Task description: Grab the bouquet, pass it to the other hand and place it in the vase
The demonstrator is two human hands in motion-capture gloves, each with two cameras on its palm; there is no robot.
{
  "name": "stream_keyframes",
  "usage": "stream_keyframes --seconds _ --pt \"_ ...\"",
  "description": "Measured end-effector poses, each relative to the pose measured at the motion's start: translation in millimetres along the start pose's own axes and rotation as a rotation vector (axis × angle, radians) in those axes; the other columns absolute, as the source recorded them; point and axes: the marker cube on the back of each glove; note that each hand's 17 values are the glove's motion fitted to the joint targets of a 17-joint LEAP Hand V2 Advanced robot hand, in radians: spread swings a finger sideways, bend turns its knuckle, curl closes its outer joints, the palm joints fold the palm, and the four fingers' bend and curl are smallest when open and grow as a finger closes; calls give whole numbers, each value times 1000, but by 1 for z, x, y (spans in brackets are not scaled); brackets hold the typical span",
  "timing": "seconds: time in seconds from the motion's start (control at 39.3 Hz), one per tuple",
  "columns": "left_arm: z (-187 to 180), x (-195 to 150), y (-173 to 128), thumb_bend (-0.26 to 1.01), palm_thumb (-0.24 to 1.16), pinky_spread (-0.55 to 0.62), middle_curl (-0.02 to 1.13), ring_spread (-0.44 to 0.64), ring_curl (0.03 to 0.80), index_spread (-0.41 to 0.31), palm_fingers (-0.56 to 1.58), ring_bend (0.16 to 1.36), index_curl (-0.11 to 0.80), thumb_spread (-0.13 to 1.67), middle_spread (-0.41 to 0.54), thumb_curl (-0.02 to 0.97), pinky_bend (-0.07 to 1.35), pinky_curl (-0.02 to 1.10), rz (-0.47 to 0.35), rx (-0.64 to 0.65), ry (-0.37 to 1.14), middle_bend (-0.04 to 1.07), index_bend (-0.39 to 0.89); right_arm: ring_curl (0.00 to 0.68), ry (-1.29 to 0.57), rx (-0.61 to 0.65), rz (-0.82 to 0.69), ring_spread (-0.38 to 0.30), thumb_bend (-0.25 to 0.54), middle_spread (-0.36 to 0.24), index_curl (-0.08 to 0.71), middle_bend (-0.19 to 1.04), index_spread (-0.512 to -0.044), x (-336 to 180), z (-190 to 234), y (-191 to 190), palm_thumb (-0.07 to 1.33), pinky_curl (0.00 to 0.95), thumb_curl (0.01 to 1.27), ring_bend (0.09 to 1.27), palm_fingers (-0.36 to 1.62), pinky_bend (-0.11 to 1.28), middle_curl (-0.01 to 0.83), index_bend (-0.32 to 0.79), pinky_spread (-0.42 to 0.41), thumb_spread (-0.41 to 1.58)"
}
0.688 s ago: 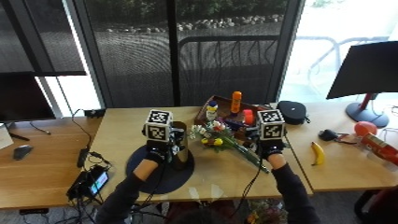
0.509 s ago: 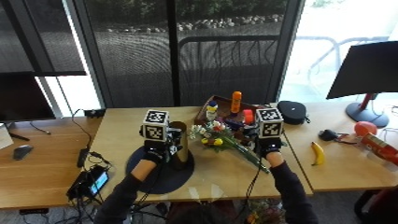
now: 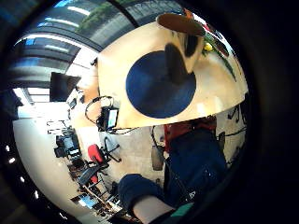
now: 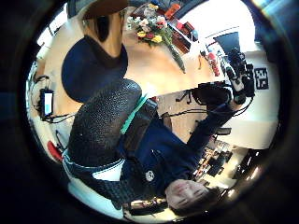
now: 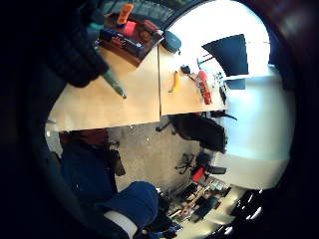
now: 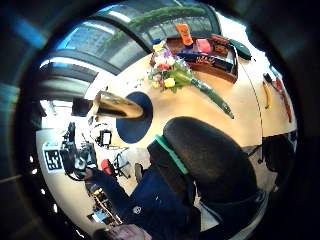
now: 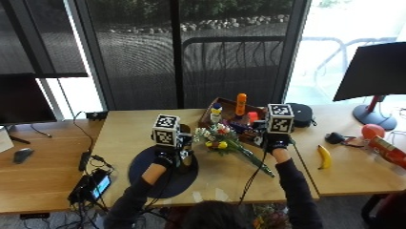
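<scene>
The bouquet (image 7: 220, 137) lies flat on the wooden table (image 7: 126, 138), its flower heads toward the vase and its green stems (image 7: 258, 166) running toward the front edge. A brown vase (image 7: 187, 157) stands on a round dark blue mat (image 7: 158, 179). My left hand (image 7: 166, 155) hovers beside the vase, fingers relaxed and holding nothing; its palm views show the vase (image 4: 105, 28) close but apart. My right hand (image 7: 274, 141) hangs over the table just right of the bouquet (image 6: 170, 75), also holding nothing, with the stem end (image 5: 114, 84) near its fingers.
A brown tray (image 7: 216, 107) behind the bouquet holds an orange bottle (image 7: 241, 104) and other items. A banana (image 7: 324, 156), a black case (image 7: 299, 114), a red ball (image 7: 373, 130) and a monitor (image 7: 374, 71) are at the right. A phone with cables (image 7: 94, 186) lies at the left.
The left hand has sunk slightly nearer the vase and the right hand has shifted a little farther back. The bouquet and vase have not moved.
</scene>
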Motion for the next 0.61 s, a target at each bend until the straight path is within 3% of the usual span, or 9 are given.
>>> stream_keyframes --seconds 0.33,0.41,0.53,0.61 --pt "5 20 11 -16 144 444 252 448 207 54 26 558 226 1119 313 219 352 258 63 18 -18 194 152 321 -189 -147 292 -38 10 -61 36 389 -224 28 24 -64 363 357 217 721 501 708 339 13 118 1108" --pt "10 21 12 -17 143 445 260 449 211 51 20 562 232 1123 314 226 354 265 67 5 -29 196 145 332 -243 -202 357 -52 10 -60 42 387 -216 34 50 -79 400 364 235 731 521 714 348 43 107 1100" --pt "14 21 15 -18 147 447 273 452 217 49 3 567 237 1126 316 234 360 276 79 -2 -35 199 141 340 -371 -400 410 -60 18 -54 59 372 -222 37 102 -96 479 371 267 713 499 719 360 70 119 1085" --pt "16 22 14 -18 147 448 279 453 219 48 -1 569 241 1127 316 238 361 282 85 -6 -40 199 143 343 -388 -380 429 -61 15 -46 73 355 -219 37 128 -107 515 373 283 698 473 715 364 85 137 1071"
